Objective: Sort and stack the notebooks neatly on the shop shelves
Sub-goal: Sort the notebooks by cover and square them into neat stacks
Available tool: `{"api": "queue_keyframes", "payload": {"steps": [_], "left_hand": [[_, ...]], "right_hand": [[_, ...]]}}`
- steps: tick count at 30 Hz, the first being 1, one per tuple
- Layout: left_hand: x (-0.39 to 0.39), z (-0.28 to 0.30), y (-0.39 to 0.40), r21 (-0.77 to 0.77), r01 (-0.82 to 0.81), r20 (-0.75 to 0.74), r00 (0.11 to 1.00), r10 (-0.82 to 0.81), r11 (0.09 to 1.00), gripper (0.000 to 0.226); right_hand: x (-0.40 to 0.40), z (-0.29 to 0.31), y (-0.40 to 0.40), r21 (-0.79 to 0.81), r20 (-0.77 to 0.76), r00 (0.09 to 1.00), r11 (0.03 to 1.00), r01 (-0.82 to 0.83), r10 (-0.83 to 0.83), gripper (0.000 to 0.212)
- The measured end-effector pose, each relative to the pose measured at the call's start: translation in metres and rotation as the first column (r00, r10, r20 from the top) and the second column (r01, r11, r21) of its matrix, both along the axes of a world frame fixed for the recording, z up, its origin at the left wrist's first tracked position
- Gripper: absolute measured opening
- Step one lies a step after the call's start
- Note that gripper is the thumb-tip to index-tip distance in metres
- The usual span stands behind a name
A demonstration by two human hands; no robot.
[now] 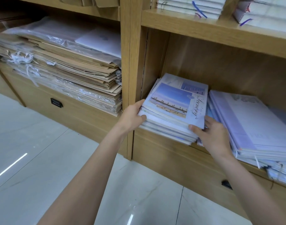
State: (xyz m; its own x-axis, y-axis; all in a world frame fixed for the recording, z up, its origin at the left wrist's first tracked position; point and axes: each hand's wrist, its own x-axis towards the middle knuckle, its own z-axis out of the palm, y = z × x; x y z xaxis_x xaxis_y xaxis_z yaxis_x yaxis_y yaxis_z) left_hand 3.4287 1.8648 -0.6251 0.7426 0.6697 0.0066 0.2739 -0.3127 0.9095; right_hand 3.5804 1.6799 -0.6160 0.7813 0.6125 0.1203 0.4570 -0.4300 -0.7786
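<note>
While the notebook stack [173,109] is sitting at the shelf's [165,144] front-left corner, long axis running back into the shelf, the left hand [132,116] is gripping its near-left corner and the right hand [210,133] its near-right corner. Both are equally near. Pale covers, edges uneven.

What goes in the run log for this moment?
left hand: grips notebook stack | right hand: grips it | shelf
</note>
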Motion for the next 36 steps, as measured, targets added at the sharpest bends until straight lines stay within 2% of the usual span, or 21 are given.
{"api": "queue_keyframes", "payload": {"steps": [2,8,11,15,19,22,25,29,33,36], "left_hand": [[-0.002,-0.006,-0.002,-0.032,-0.041,0.041,0.998,0.042,0.999,0.061],[-0.003,-0.013,-0.011,0.065,-0.110,0.063,0.992,0.106,0.992,0.065],[-0.004,-0.014,-0.014,0.098,-0.155,0.085,0.985,0.147,0.983,0.069],[-0.004,-0.019,-0.023,0.161,-0.297,0.137,0.951,0.277,0.941,0.063],[-0.005,-0.020,-0.030,0.115,-0.371,0.196,0.918,0.345,0.922,0.059],[-0.011,-0.019,-0.026,0.081,-0.301,0.171,0.943,0.284,0.950,0.064],[-0.014,-0.019,-0.025,0.058,-0.273,0.177,0.950,0.259,0.960,0.056],[-0.013,-0.018,-0.023,0.138,-0.299,0.168,0.946,0.276,0.944,0.052],[-0.010,-0.020,-0.022,0.208,-0.325,0.165,0.941,0.295,0.922,0.052],[-0.009,-0.022,-0.024,0.265,-0.344,0.139,0.938,0.318,0.901,0.052]], "right_hand": [[-0.001,-0.002,-0.001,-0.044,0.033,0.999,0.999,-0.008,0.009,0.028],[-0.006,0.001,-0.002,-0.015,-0.045,0.999,1.000,0.001,-0.001,0.044],[-0.009,0.005,-0.006,-0.025,-0.066,0.998,1.000,-0.014,0.012,0.061],[-0.011,0.002,-0.009,-0.032,-0.084,0.996,0.999,-0.007,0.005,0.077],[-0.011,-0.002,-0.010,0.002,-0.075,0.997,1.000,-0.001,0.001,0.078],[-0.009,-0.002,-0.010,0.034,-0.074,0.997,0.999,-0.031,0.034,0.071],[-0.009,-0.003,-0.009,0.032,-0.034,0.998,0.998,-0.047,0.048,0.064],[-0.010,-0.005,-0.008,0.045,0.000,0.999,0.998,-0.044,0.044,0.062],[-0.012,-0.005,-0.008,0.059,-0.037,0.998,0.997,-0.045,0.047,0.072],[-0.014,-0.005,-0.007,0.021,0.005,0.999,0.999,-0.043,0.043,0.072]]}}
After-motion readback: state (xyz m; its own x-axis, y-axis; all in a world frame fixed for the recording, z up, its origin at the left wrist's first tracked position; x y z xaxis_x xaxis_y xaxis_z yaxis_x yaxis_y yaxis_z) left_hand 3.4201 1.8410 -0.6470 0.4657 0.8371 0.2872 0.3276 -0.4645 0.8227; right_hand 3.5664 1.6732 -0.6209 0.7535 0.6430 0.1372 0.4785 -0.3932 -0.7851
